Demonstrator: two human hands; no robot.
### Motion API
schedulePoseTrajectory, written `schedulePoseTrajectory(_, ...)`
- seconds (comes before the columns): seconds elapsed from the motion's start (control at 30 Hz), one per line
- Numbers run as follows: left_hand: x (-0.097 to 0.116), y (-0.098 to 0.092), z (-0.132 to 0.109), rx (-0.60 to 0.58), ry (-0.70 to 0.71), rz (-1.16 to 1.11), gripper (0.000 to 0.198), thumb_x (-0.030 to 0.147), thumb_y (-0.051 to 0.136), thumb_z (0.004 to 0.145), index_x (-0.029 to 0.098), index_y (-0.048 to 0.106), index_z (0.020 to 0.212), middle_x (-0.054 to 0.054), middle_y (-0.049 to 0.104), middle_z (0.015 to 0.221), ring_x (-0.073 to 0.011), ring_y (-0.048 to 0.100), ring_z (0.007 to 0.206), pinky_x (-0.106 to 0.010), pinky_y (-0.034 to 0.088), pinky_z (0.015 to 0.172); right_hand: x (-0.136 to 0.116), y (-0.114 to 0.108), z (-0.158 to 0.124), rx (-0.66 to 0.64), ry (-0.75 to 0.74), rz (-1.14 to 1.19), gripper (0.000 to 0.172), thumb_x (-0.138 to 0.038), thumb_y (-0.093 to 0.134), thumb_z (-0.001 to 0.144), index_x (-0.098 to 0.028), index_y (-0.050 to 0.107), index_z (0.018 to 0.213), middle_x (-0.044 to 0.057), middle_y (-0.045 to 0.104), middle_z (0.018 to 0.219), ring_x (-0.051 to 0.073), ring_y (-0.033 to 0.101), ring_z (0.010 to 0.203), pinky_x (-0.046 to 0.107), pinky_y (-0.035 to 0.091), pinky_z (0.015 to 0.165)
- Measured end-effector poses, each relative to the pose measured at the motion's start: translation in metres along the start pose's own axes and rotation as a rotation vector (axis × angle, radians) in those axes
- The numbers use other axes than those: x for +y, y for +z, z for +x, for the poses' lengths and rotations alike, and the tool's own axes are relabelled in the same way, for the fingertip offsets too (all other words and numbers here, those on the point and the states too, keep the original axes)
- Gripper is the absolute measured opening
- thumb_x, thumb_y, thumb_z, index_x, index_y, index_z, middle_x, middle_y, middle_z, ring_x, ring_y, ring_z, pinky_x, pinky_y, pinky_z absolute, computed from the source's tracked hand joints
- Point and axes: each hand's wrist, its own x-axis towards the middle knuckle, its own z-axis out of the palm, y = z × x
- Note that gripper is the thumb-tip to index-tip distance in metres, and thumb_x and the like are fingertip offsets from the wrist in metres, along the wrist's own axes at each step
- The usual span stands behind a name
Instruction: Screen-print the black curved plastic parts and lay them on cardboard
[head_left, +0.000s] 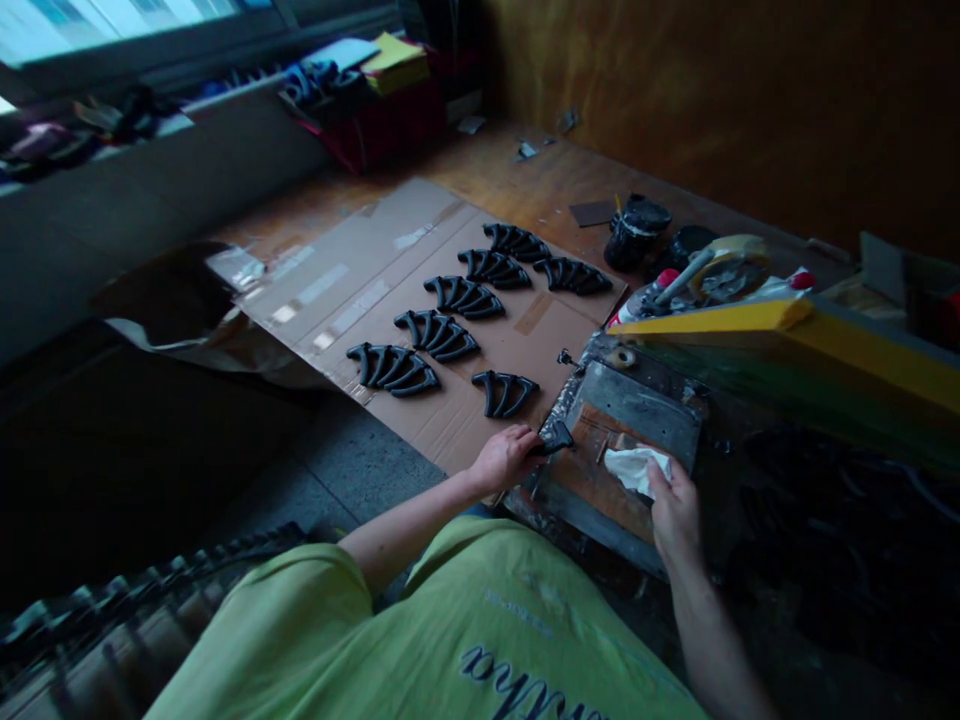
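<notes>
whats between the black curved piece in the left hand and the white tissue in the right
A flat brown board on a grey metal plate, seen in the head view.

Dim scene; daylight enters by the window [97, 30], blown out with glare. Deep shadow is cast at lower left; black moulded pieces [439, 333] are softened by blur; frame edges are stretched.
</notes>
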Motion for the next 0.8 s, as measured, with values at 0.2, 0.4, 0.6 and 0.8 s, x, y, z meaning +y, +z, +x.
schedulePoseTrajectory(0.2, -0.018, 0.0, -0.01, 0.159, -0.105, -0.101, 0.023, 0.038, 0.056, 0.094, 0.018, 0.064, 0.101, -0.008, 0.066, 0.095, -0.0182, 0.062, 0.089, -0.029, 0.049, 0.08, 0.004, 0.013, 0.002, -0.008, 0.074, 0.062, 0.046, -0.056, 0.066, 0.077, -0.017, 0.07, 0.099, 0.009, 0.075, 0.095, 0.024, 0.069, 0.087, 0.037, 0.054, 0.083)
schedulePoseTrajectory(0.4, -0.048, -0.007, -0.031, 0.282, -0.338, -0.064, 0.019, 0.034, 0.058, 0.091, 0.02, 0.065, 0.102, -0.006, 0.067, 0.093, -0.0178, 0.063, 0.084, -0.028, 0.049, 0.077, 0.003, 0.018, 0.004, -0.011, 0.089, 0.082, 0.046, -0.056, 0.068, 0.075, -0.016, 0.07, 0.099, 0.011, 0.075, 0.096, 0.025, 0.07, 0.088, 0.039, 0.055, 0.082)
schedulePoseTrajectory(0.6, -0.085, -0.008, -0.052, 0.359, -0.575, 0.04, 0.021, 0.038, 0.057, 0.09, 0.02, 0.065, 0.099, -0.006, 0.067, 0.093, -0.0193, 0.064, 0.084, -0.029, 0.048, 0.075, 0.004, 0.022, 0.004, -0.052, 0.085, 0.078, 0.045, -0.056, 0.067, 0.076, -0.017, 0.071, 0.098, 0.01, 0.075, 0.098, 0.025, 0.069, 0.089, 0.037, 0.055, 0.081)
schedulePoseTrajectory(0.8, -0.108, -0.005, -0.053, 0.33, -0.7, 0.117, 0.022, 0.039, 0.056, 0.089, 0.021, 0.064, 0.1, -0.007, 0.068, 0.096, -0.0208, 0.065, 0.088, -0.029, 0.047, 0.075, 0.002, 0.027, 0.003, -0.079, 0.093, 0.067, 0.046, -0.056, 0.068, 0.076, -0.017, 0.07, 0.099, 0.009, 0.075, 0.094, 0.024, 0.069, 0.086, 0.036, 0.056, 0.077)
